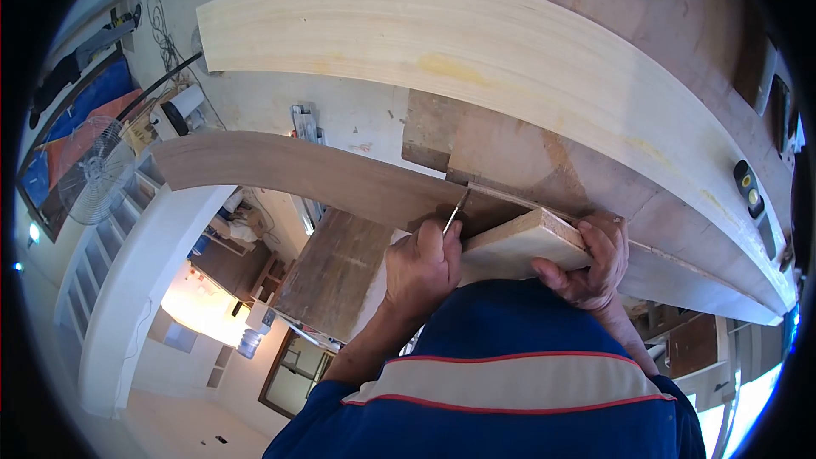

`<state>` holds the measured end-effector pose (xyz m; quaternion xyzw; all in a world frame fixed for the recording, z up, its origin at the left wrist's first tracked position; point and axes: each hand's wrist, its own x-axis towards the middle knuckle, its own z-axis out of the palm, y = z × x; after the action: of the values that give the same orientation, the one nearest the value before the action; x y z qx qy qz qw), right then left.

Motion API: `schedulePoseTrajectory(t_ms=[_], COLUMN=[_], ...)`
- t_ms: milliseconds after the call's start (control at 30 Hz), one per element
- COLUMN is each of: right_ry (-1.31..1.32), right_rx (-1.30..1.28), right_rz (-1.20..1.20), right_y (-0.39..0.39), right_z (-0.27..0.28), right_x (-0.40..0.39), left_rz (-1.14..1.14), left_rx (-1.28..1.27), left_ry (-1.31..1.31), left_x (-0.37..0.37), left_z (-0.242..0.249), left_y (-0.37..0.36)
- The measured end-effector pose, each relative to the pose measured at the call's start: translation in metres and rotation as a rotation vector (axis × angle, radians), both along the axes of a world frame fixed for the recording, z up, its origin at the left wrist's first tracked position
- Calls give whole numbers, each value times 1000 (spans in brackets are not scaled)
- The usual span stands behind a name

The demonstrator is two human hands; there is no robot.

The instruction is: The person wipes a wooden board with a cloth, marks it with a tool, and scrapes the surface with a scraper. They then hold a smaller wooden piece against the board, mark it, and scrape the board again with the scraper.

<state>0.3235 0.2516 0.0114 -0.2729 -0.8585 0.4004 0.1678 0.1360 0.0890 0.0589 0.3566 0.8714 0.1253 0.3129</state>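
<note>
My left hand is closed around a thin pen-like tool, whose narrow shaft sticks up past the fingers. Its exact kind is too small to make out. The tool's tip is close to the edge of a long brown board. In my right hand is one end of a short, pale wooden board, with the thumb on its near face and the fingers behind. This short board stands tilted between my hands, close to my chest. Its lower part is hidden by my blue shirt.
A long pale plank lies across the far side on a brown work surface. A small level rests at its right end. At left stand a wire fan and a white stair railing. A water bottle shows farther below.
</note>
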Motion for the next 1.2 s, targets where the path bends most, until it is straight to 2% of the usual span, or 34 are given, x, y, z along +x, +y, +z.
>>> schedulePoseTrajectory(t_ms=[300,600,800,900,933,1000,1033,1133,1167,1200], right_ry=[-1,34,46,45,45,22,11,17,29,36], right_rx=[12,37,24,17,15,44,52,97,116,140], right_rz=[-13,-34,-61,-50,-41,-41,-40,-68,-58,-49], right_y=[0,0,-4,-4,-5,-6,-9,-15,-16,-17], right_z=[1,0,3,4,3,1,2,2,3,4], right_x=[-1,-3,-6,-4,-3,-2,-2,-5,-7,-9], left_rz=[-12,-76,345,589,624,553,571,850,960,961], left_rx=[-40,-307,40,-117,-131,-21,-18,96,208,261], left_ry=[40,-23,7,-109,-92,-74,-123,-425,-560,-568], left_x=[4,1,23,51,64,76,81,92,96,97], left_z=[2,28,57,46,39,41,36,30,27,26], left_y=[7,0,-43,-107,-131,-143,-154,-158,-160,-160])
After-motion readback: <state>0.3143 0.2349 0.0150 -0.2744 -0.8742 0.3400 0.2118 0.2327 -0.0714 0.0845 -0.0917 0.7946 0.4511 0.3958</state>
